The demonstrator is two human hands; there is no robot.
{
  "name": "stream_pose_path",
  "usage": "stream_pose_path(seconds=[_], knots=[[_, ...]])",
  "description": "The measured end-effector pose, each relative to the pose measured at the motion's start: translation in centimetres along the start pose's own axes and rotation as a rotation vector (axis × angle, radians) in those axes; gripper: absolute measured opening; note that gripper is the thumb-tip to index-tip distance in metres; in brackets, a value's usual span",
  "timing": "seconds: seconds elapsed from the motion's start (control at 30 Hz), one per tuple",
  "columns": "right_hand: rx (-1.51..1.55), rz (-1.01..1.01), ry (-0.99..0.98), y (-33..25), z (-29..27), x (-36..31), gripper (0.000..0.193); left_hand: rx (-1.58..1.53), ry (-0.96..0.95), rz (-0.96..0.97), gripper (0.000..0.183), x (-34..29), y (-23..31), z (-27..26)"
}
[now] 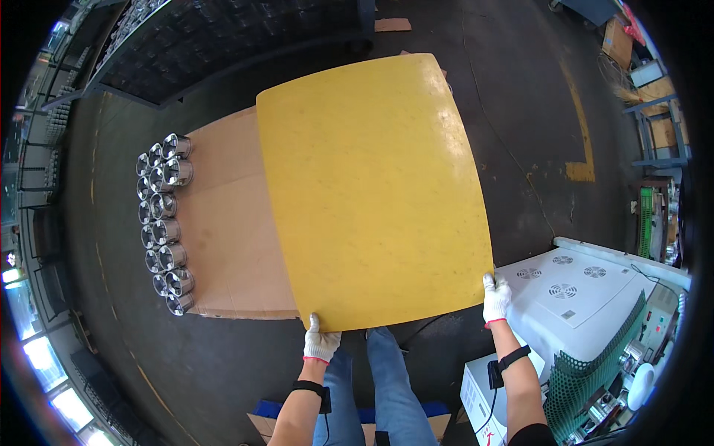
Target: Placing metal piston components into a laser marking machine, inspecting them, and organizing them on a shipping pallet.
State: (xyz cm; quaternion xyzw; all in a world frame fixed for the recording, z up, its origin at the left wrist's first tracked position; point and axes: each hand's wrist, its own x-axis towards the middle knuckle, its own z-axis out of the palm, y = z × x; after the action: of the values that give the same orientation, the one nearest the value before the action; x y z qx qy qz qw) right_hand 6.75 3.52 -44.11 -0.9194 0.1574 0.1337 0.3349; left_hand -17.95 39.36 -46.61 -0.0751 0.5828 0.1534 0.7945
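Note:
A large yellow sheet with rounded corners spreads out in front of me, lying partly over a brown cardboard sheet. At its near left corner, my left hand, in a white knitted glove, grips the edge with the thumb on top. My right hand, gloved the same way, is closed on the near right corner. The fingers beneath the sheet are hidden. Rows of shiny metal cups or short pipe pieces stand on the cardboard's left end, apart from the yellow sheet.
A white machine cabinet with round vents stands close by my right arm, with green mesh beside it. A dark metal rack is at the far left. A thin cable crosses the floor. Blue shelving stands far right.

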Motion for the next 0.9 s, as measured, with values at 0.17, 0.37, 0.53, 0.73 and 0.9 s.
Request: stream_pose_path(seconds=[0.17,0.37,0.53,0.73,0.9], knots=[[-0.164,0.053,-0.05,2.6,1.0,1.0,0.034,-0.024,-0.063,-0.096,0.034,0.3,-0.9,-0.3],[-0.133,0.201,-0.175,3.0,0.8,2.0,0.042,0.029,-0.009,-0.038,0.036,0.9,-1.7,-0.5],[-0.158,0.207,-0.192,2.6,0.6,2.0,0.044,0.493,0.161,0.154,0.046,0.5,-2.5,0.0],[-0.418,0.234,-0.239,3.1,1.1,2.9,0.055,0.57,0.186,0.148,0.054,1.0,-2.3,0.0],[-0.482,0.156,-0.189,5.7,1.9,3.5,0.061,0.549,0.114,0.111,0.056,1.6,-2.0,-0.4]])
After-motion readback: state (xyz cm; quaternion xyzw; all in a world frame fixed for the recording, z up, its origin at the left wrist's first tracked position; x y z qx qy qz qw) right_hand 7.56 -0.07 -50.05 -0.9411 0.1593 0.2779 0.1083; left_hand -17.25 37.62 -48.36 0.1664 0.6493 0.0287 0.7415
